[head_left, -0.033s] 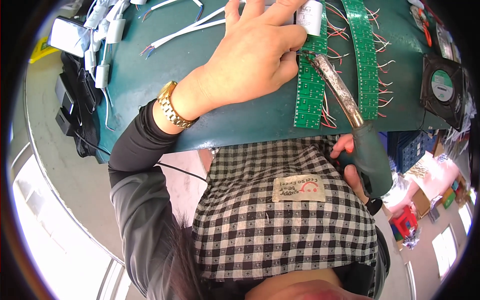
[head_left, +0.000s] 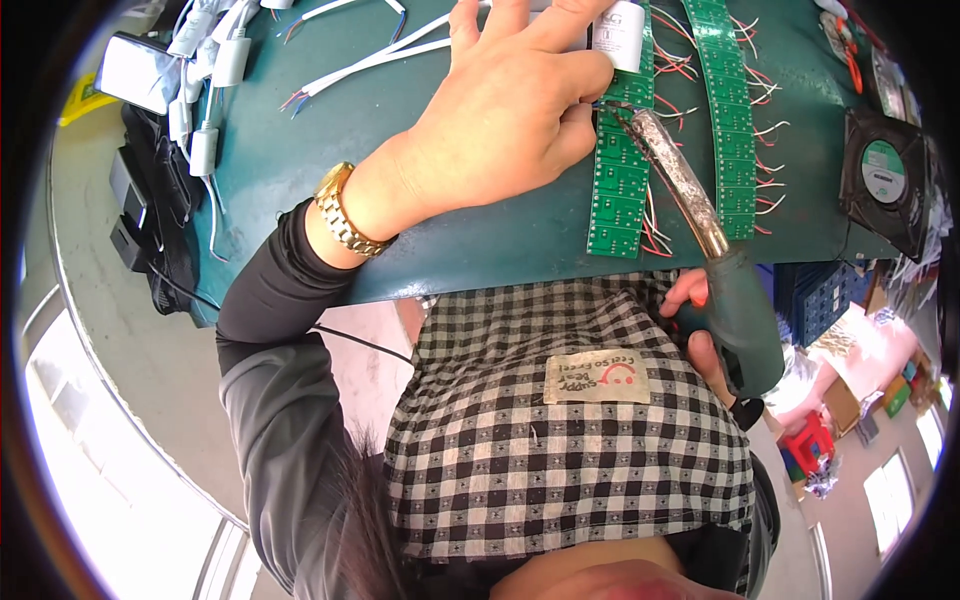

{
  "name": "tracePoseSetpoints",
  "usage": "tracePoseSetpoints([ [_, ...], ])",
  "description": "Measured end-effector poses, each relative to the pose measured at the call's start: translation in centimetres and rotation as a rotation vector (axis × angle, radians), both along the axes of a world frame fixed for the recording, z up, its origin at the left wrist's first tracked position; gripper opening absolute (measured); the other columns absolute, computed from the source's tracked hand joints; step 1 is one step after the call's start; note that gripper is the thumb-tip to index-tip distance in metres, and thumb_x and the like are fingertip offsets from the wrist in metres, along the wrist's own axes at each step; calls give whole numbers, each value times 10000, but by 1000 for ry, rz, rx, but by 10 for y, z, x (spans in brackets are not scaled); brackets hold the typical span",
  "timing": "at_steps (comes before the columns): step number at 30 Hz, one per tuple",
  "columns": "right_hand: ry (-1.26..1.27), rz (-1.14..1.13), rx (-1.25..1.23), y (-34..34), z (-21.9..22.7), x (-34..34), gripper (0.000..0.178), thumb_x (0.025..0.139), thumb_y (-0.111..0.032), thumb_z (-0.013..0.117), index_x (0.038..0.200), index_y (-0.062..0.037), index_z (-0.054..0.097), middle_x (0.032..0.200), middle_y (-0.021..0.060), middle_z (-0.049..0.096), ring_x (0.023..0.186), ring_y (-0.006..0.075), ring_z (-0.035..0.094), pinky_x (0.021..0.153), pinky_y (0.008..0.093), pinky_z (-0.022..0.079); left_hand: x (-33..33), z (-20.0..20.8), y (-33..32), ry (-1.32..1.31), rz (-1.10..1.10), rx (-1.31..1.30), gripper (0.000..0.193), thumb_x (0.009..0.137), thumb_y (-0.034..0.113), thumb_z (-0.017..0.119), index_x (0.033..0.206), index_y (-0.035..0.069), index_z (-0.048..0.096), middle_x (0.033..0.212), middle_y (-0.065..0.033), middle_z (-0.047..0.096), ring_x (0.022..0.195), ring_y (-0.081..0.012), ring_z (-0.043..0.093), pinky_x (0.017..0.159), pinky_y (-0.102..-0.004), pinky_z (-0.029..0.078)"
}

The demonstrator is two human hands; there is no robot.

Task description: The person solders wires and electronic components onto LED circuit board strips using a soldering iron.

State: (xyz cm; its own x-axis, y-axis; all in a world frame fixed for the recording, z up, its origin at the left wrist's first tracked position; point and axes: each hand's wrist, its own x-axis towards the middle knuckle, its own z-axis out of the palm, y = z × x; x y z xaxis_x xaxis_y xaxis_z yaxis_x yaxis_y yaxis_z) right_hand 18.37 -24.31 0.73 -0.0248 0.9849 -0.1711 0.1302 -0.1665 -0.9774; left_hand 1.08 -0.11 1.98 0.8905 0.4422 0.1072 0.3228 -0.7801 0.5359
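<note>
Left hand (head_left: 510, 120): back up, fingers partly curled against one white housing (head_left: 620, 40); exact grip hidden.
Right hand (head_left: 706, 360): wrapped round one soldering iron (head_left: 683, 178), tip near left thumb.
Green board strips (head_left: 618, 210): two, right of left hand.
Black fan (head_left: 884, 172): one, farther right.

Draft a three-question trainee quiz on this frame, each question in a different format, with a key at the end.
1. Which hand holds the soldering iron?
2. The circuit-board strips are mainly: A) red, B) green, C) yellow.
3. True or false: the black fan lies to the person's left of both strips.

Key: 1. The right hand, by the iron's dark handle. 2. B. 3. False; it lies to their right.
</note>
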Motion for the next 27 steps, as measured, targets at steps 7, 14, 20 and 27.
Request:
tracePoseSetpoints([
  [7, -38, -61, -143, 10, 14, 1, 308, 804, -209, 589, 1030, -9, 526, 946, 88, 524, 856, 177, 523, 730, 292, 436, -3, -7, -1, 23, 2, 86, 82, 741, 51, 582, 798, 21, 532, 1510, -191, 203, 1320, -543, 193, 925, -733, 211],
  [14, -34, -29, -222, 0, 11, 0, 376, 844, -246, 567, 1098, 18, 485, 976, 108, 528, 895, 194, 524, 780, 323, 440, -4, -7, 1, 12, -22, 136, 85, 746, 61, 584, 798, 21, 530, 1513, -188, 200, 1317, -537, 207, 916, -730, 224],
  [20, 86, -281, 63, -11, -17, -8, 611, 868, -465, 581, 1202, 22, 424, 898, 120, 560, 826, 198, 563, 755, 329, 455, -7, -24, -6, -147, 64, 183, 61, 718, 41, 590, 775, 60, 579, 1464, -79, 332, 1307, -450, 289, 910, -708, 265],
  [27, 453, -553, 350, -2, -37, -6, 499, 901, -338, 541, 1237, -2, 391, 860, 149, 541, 647, 213, 563, 580, 317, 474, -6, -24, -5, -165, 36, 138, 99, 711, 14, 579, 757, 77, 518, 1509, -103, 276, 1362, -468, 196, 947, -725, 202],
])
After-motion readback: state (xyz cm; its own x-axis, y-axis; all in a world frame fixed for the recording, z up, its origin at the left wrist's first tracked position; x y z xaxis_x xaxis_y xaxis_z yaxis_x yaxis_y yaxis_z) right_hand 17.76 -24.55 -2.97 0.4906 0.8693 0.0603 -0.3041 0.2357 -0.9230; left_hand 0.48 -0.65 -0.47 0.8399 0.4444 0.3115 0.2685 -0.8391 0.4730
